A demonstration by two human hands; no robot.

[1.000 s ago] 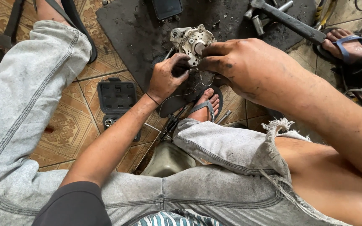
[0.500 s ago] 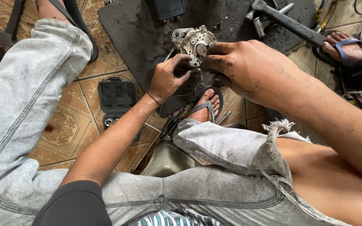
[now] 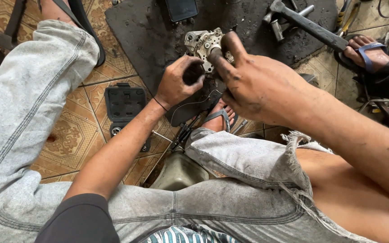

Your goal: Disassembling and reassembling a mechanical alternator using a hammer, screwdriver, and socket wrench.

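Observation:
A silver metal engine part [image 3: 202, 43] with several round holes stands on a greasy black mat [image 3: 158, 31]. My left hand [image 3: 179, 82] is curled around its dark lower end, just below the silver casting. My right hand [image 3: 257, 85], stained with grease, reaches in from the right, its thumb and forefinger pinching the casting's right side. Both hands meet over my sandalled foot [image 3: 219, 118]. What lies between the right fingertips is hidden.
A black plastic socket case [image 3: 124, 105] lies open on the patterned tile floor. A hammer [image 3: 311, 24] rests at the mat's back right. Another person's foot in a blue sandal [image 3: 368, 51] is at the right edge. A grey-green container [image 3: 178, 173] sits between my legs.
My right hand has slid left over the metal part, its fingers now on the casting. The left hand has kept its hold below.

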